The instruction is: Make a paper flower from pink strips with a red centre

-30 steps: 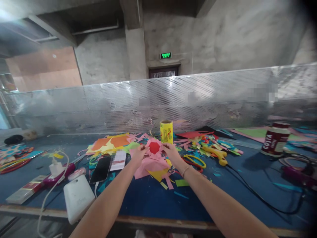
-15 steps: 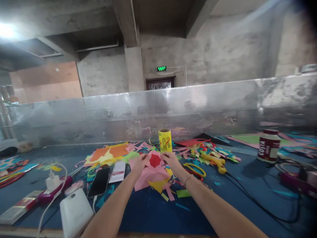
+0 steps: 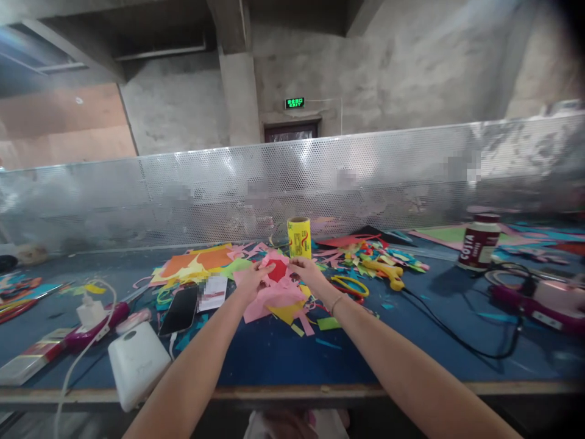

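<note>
Between my two hands is a pink paper piece with a red centre (image 3: 276, 270), raised over the pile. My left hand (image 3: 256, 275) is closed on its left side, a finger reaching onto the red part. At the right edge, the fingers of my right hand (image 3: 306, 272) are pinched on the same piece. Beneath it lie crumpled pink paper (image 3: 265, 303) and a yellow paper scrap (image 3: 287, 313). A yellow printed roll (image 3: 299, 239) stands upright just behind my right hand.
A yellow corded tool (image 3: 388, 272) and yellow-handled scissors (image 3: 350, 285) lie to the right, with paper scraps around them. Farther right stands a dark red bottle (image 3: 478, 242). On the left are a phone (image 3: 179, 310), a white power bank (image 3: 138, 364) and a purple power strip (image 3: 98, 325).
The view has tilted downward, so the table's front edge now shows. My left fingers have come farther over the red centre. Both hands stay at the paper piece.
</note>
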Tool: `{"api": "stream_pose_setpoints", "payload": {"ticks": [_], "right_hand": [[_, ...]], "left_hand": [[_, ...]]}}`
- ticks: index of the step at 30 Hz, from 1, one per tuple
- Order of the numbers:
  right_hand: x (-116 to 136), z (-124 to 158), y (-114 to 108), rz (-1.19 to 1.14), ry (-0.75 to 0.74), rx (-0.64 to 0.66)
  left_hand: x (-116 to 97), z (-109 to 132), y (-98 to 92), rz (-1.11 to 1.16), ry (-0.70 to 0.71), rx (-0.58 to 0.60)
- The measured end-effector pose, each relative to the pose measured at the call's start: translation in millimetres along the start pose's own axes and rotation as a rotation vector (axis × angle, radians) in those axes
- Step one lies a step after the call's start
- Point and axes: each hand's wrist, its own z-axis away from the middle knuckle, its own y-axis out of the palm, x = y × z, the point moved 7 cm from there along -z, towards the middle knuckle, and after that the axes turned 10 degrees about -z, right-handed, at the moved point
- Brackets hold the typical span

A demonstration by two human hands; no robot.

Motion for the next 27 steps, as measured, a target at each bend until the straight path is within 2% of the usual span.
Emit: {"api": "stream_pose_setpoints", "payload": {"ticks": [3,5,6,7,8,9,12,15,21,27], "right_hand": [[10.6,-2.1,-1.6,0.181,-0.034,0.047],[24.4,-3.3,-9.9,0.442,-0.062,0.074],[35.4,-3.6,-18.4,0.637,-0.112,0.046],[47.0,-3.5,-31.5,0.872,-0.147,-0.043],[53.4,-3.3,-45.4,1.096,-0.106,-0.105],[57.4,-2.6,-59.0,1.165,-0.052,-0.14],[55.0,1.8,-88.6,1.25,0.121,-0.136],[43.9,7.4,-100.6,1.287,0.253,-0.112],[27.5,13.4,-101.2,1.367,0.433,-0.019],[25.4,10.5,-98.6,1.383,0.404,-0.017]], "left_hand": [[1.8,4.6,5.8,-0.045,-0.039,0.047],[3.8,5.2,4.2,-0.074,-0.057,0.028],[4.7,4.5,2.1,-0.075,-0.06,0.007],[5.3,3.3,-0.4,-0.07,-0.059,-0.016],[5.9,1.7,-2.9,-0.06,-0.058,-0.037],[6.3,0.1,-5.2,-0.044,-0.056,-0.054],[8.4,-3.7,-12.8,0.015,-0.08,-0.123],[8.3,-4.8,-18.5,0.068,-0.084,-0.188],[1.7,-4.2,-19.1,0.11,-0.023,-0.17],[-8.7,1.2,-12.0,0.232,0.047,-0.066]]}}
